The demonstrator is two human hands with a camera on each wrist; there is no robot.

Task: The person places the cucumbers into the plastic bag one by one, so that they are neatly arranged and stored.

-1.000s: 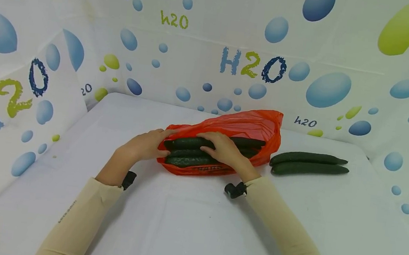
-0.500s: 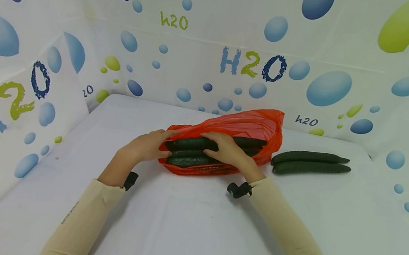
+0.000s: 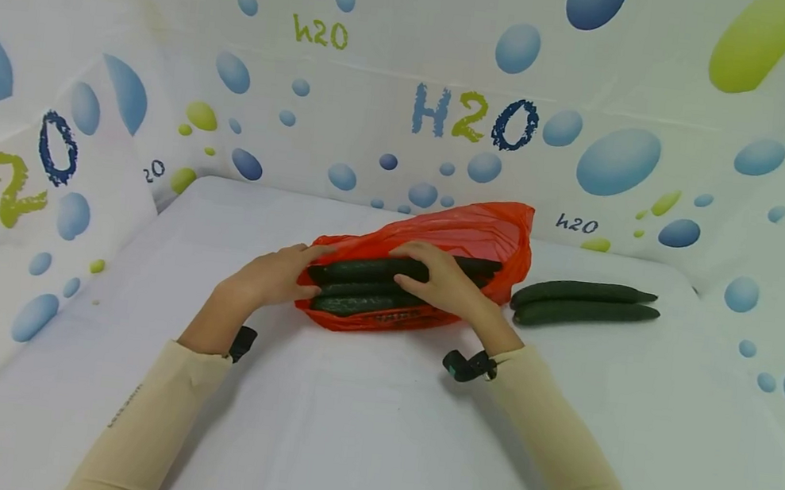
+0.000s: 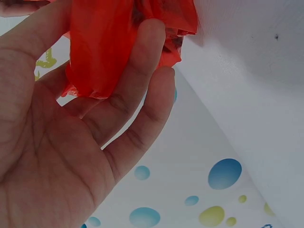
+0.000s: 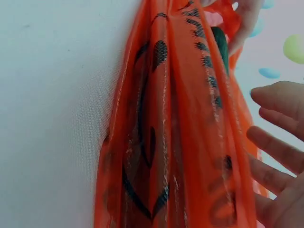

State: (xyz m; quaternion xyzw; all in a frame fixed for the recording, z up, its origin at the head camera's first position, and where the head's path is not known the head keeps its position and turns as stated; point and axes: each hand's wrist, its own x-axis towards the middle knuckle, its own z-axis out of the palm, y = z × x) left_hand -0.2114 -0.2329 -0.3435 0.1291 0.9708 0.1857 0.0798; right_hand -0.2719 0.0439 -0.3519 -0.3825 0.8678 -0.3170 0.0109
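Note:
A red plastic bag [image 3: 480,234] lies on the table with its open side toward me, and several cucumbers [image 3: 354,270] lie lengthwise inside it. My left hand [image 3: 270,274] grips the bag's left end; in the left wrist view its fingers curve round the bunched red plastic [image 4: 102,52]. Over the middle of the cucumbers is my right hand [image 3: 444,282], thumb in front and fingers behind the top one. In the right wrist view its fingers look loosely extended beside the bag [image 5: 199,142], not wrapped round anything. The right hand covers part of the cucumbers.
Two cucumbers [image 3: 584,301] lie side by side on the table right of the bag. A white cloth covers the table [image 3: 344,432]. Patterned curtains [image 3: 347,128] stand behind and at the left.
My right hand has shifted a little to the right along the cucumbers, which stay in place in the bag. My left hand stays at the bag's left end. The head view has shifted slightly.

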